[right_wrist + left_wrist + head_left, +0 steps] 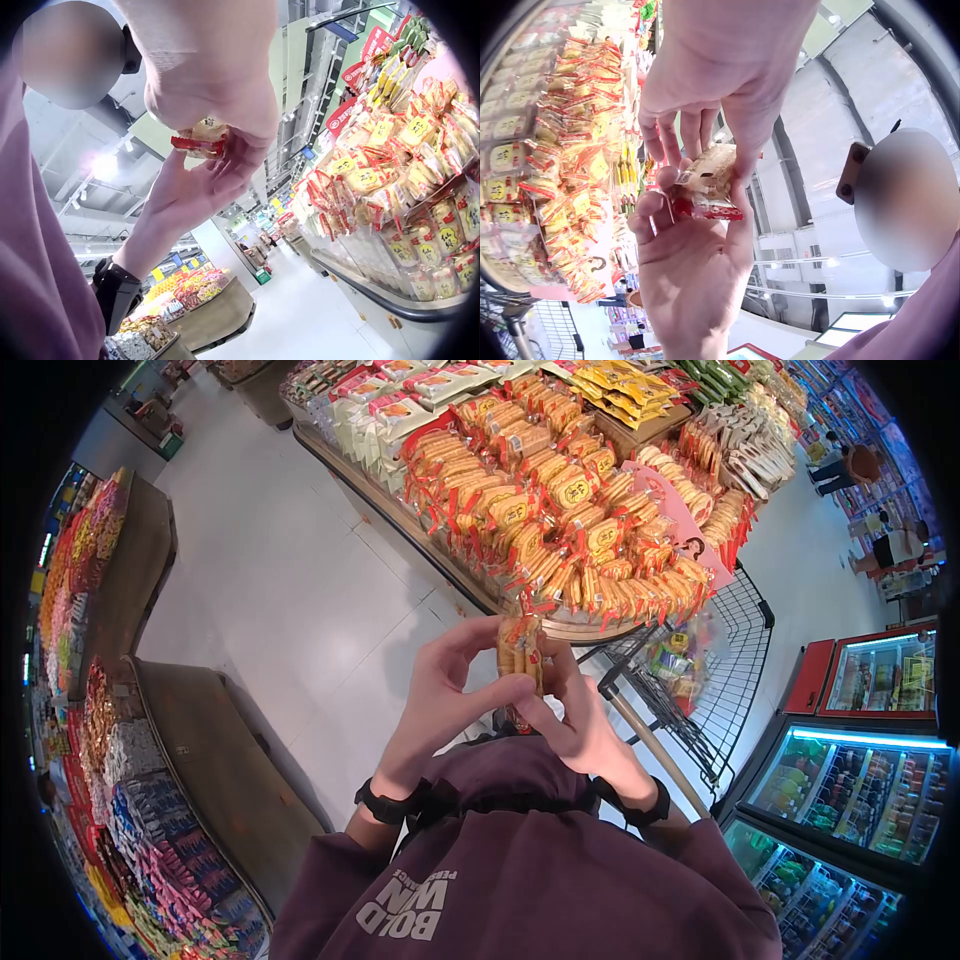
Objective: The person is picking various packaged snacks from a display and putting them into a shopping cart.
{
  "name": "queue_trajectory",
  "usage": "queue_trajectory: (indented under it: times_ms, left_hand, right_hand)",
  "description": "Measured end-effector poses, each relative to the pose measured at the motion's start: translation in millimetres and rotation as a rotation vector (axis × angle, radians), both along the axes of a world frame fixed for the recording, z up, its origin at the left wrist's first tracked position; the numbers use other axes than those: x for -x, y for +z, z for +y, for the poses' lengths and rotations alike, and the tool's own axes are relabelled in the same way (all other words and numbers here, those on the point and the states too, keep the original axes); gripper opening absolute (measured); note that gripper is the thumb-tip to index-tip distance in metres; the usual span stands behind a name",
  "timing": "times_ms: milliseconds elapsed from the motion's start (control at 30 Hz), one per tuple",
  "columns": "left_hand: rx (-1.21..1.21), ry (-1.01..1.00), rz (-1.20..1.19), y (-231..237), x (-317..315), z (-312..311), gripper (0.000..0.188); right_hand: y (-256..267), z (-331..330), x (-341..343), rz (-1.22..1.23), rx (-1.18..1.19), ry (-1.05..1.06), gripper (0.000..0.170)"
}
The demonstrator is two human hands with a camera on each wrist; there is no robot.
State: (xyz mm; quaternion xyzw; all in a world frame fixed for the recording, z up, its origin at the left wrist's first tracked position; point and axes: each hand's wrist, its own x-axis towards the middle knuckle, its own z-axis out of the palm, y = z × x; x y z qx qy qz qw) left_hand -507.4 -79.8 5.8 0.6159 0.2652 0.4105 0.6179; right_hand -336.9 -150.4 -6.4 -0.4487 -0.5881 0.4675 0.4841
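Nearest is a plum-coloured sweatshirt with white lettering (415, 905), and in front of it both bare hands meet on one small clear-plastic packet of golden wafers with red printed ends (519, 645). The left hand (440, 695) pinches it from one side, thumb laid across the near face; the right hand (575, 715) pinches the other side, its thumb just below. The packet stands roughly upright, raised in front of the chest. The wafers look brittle, so pressing hard with the thumbs would probably crack them, while pulling the two hands apart could split the thin wrapper. If both pinches slackened together, the packet would likely slip down toward the pale tiled floor (270, 490). Just beyond lies a loose heap of similar red-and-gold packets (560, 500) on a display with a curved rim (590, 632); a knuckle brushing its edge might send some sliding. Farther right, a black wire shopping trolley (745, 625) stands close by the display, where a nudge could make it roll.
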Motion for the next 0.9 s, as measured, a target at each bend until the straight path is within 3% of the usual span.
queue_trajectory:
  times_ms: [33, 167, 300, 433, 600, 700, 900]
  left_hand:
    - [-0.002, -0.018, 0.020, -2.0, -1.5, 2.4, 0.049]
    - [0.154, 0.087, 0.071, -5.5, -16.4, 10.2, 0.047]
    - [0.237, 0.147, 0.120, -22.6, -27.2, 27.0, 0.048]
    - [0.306, 0.169, 0.197, -34.6, -39.7, 34.5, 0.043]
    - [0.356, 0.171, 0.250, -35.3, -58.3, 35.5, 0.038]
    - [0.436, 0.143, 0.208, -30.7, -61.8, 36.4, 0.038]
    - [0.521, 0.135, 0.196, -28.4, -64.1, 44.7, 0.042]
  right_hand:
    - [-2.6, 2.0, -4.4, -0.025, -0.024, 0.011, 0.056]
    - [-9.0, 22.8, -40.7, -0.075, -0.061, 0.058, 0.039]
    - [-20.8, 45.2, -92.0, -0.376, -0.146, -0.153, 0.026]
    - [-52.8, 91.9, -149.9, -0.706, -0.301, -0.323, 0.032]
    - [-78.4, 146.4, -178.3, -0.912, -0.482, -0.314, 0.042]
    - [-78.8, 153.3, -178.2, -0.856, -0.452, -0.251, 0.046]
    - [-86.4, 154.0, -181.6, -0.927, -0.356, -0.273, 0.038]
